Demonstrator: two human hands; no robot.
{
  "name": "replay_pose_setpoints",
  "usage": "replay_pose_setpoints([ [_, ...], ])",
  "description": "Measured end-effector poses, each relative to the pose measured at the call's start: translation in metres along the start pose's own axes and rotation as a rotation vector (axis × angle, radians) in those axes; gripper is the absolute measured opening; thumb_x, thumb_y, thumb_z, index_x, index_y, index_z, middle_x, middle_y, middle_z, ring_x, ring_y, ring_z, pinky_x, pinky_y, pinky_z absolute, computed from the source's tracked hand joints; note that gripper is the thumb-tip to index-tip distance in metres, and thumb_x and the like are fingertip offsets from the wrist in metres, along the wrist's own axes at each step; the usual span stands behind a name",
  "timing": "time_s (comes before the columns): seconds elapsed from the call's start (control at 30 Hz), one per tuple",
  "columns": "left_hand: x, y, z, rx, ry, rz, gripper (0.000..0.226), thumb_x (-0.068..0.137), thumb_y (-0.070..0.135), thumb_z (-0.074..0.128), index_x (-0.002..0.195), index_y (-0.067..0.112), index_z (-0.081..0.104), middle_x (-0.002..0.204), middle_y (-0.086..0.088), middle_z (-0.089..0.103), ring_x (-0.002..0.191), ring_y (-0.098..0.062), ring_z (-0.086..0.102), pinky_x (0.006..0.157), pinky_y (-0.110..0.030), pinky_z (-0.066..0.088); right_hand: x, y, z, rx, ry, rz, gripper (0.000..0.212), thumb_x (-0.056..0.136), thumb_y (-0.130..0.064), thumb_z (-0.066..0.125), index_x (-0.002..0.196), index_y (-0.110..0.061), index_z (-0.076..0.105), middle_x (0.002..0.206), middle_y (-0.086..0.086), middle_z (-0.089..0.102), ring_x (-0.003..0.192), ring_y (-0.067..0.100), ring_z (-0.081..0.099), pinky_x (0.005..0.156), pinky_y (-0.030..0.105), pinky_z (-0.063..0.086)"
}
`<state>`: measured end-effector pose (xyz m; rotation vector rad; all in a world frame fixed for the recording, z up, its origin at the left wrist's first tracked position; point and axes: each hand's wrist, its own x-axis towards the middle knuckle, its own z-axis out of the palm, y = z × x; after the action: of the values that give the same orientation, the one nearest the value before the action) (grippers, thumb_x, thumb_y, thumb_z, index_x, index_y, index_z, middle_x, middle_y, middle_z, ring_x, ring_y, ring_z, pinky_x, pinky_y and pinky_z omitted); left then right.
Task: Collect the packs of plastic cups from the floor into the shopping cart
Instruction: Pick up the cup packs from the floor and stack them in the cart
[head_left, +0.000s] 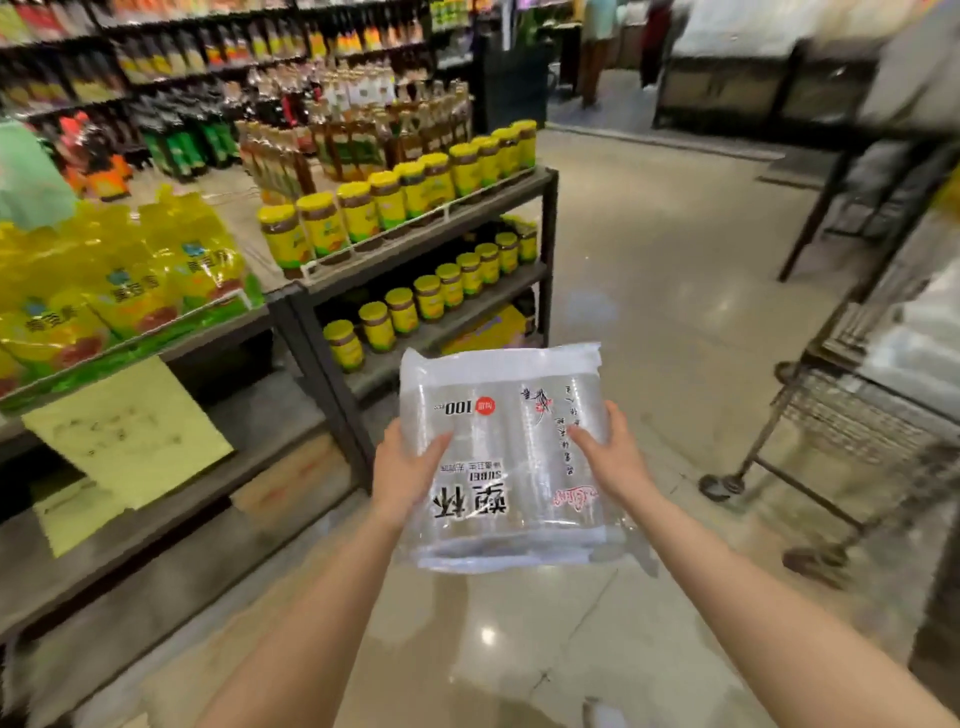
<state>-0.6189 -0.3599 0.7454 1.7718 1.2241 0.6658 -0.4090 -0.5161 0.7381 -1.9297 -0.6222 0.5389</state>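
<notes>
A clear pack of plastic cups (506, 457) with black printed characters and a red "100" sticker is held up in front of me, above the floor. My left hand (405, 467) grips its left side, thumb on top. My right hand (610, 452) grips its right side the same way. The shopping cart (852, 415), dark wire with small wheels, stands at the right edge of the view, blurred. Its basket is partly cut off by the frame.
A dark metal shelf (415, 228) on the left carries yellow-lidded jars (363, 208) on two levels, bottles behind, and yellow bags (130, 275). A yellow paper sign (124, 431) hangs below. Glossy tiled floor (649, 270) stretches ahead. People stand far back.
</notes>
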Motion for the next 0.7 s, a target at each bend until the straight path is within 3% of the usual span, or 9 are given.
replay_pose_setpoints([
  [0.07, 0.002, 0.023, 0.042, 0.000, -0.082, 0.023, 0.068, 0.070, 0.061, 0.070, 0.122, 0.021, 0.053, 0.117, 0.002, 0.062, 0.108, -0.019, 0.060, 0.094, -0.040, 0.047, 0.001, 0.019, -0.041, -0.013, 0.085, 0.037, 0.066, 0.090, -0.035, 0.063, 0.146, -0.020, 0.031, 0.144, 0.002, 0.045, 0.131, 0.024, 0.041, 0.095, 0.027, 0.032],
  [0.23, 0.006, 0.086, 0.157, -0.004, -0.234, 0.123, 0.052, 0.082, 0.033, 0.073, 0.123, 0.011, 0.053, 0.118, -0.005, 0.061, 0.112, -0.024, 0.057, 0.088, -0.032, 0.043, 0.010, 0.062, -0.145, -0.006, 0.266, 0.114, 0.083, 0.086, -0.048, 0.063, 0.151, -0.021, 0.019, 0.155, 0.001, 0.029, 0.142, 0.022, 0.028, 0.113, 0.036, 0.025],
  [0.33, 0.008, 0.120, 0.226, 0.010, -0.328, 0.166, 0.059, 0.080, 0.043, 0.072, 0.126, 0.013, 0.052, 0.119, -0.001, 0.060, 0.114, -0.022, 0.055, 0.087, -0.029, 0.040, 0.024, 0.088, -0.206, 0.018, 0.335, 0.137, 0.081, 0.086, -0.049, 0.062, 0.151, -0.023, 0.021, 0.154, -0.002, 0.031, 0.140, 0.023, 0.032, 0.114, 0.041, 0.028],
  [0.43, 0.006, 0.151, 0.290, -0.015, -0.400, 0.161, 0.089, 0.074, 0.062, 0.068, 0.142, 0.013, 0.038, 0.141, -0.007, 0.048, 0.131, -0.026, 0.045, 0.106, -0.040, 0.037, 0.041, 0.108, -0.263, 0.031, 0.378, 0.172, 0.075, 0.086, -0.050, 0.062, 0.148, -0.028, 0.026, 0.146, -0.006, 0.042, 0.133, 0.025, 0.042, 0.109, 0.047, 0.035],
  [0.5, 0.002, 0.171, 0.326, 0.007, -0.438, 0.160, 0.090, 0.081, 0.057, 0.065, 0.148, 0.011, 0.027, 0.150, -0.009, 0.037, 0.137, -0.028, 0.035, 0.111, -0.041, 0.030, 0.052, 0.121, -0.294, 0.049, 0.397, 0.201, 0.076, 0.082, -0.054, 0.063, 0.146, -0.029, 0.028, 0.137, -0.009, 0.048, 0.128, 0.023, 0.045, 0.107, 0.045, 0.037],
  [0.6, 0.001, 0.192, 0.373, 0.043, -0.469, 0.180, 0.084, 0.086, 0.050, 0.063, 0.148, 0.009, 0.025, 0.151, -0.010, 0.035, 0.138, -0.027, 0.033, 0.109, -0.038, 0.028, 0.069, 0.144, -0.334, 0.042, 0.425, 0.245, 0.094, 0.066, -0.072, 0.057, 0.146, -0.034, 0.026, 0.144, -0.006, 0.045, 0.133, 0.025, 0.041, 0.108, 0.050, 0.035],
  [0.7, 0.011, 0.211, 0.411, 0.031, -0.520, 0.192, 0.087, 0.084, 0.051, 0.064, 0.149, 0.009, 0.024, 0.152, -0.009, 0.034, 0.140, -0.026, 0.030, 0.110, -0.037, 0.026, 0.086, 0.155, -0.363, 0.063, 0.454, 0.266, 0.085, 0.079, -0.061, 0.061, 0.149, -0.031, 0.023, 0.149, -0.005, 0.039, 0.136, 0.024, 0.037, 0.111, 0.047, 0.032],
])
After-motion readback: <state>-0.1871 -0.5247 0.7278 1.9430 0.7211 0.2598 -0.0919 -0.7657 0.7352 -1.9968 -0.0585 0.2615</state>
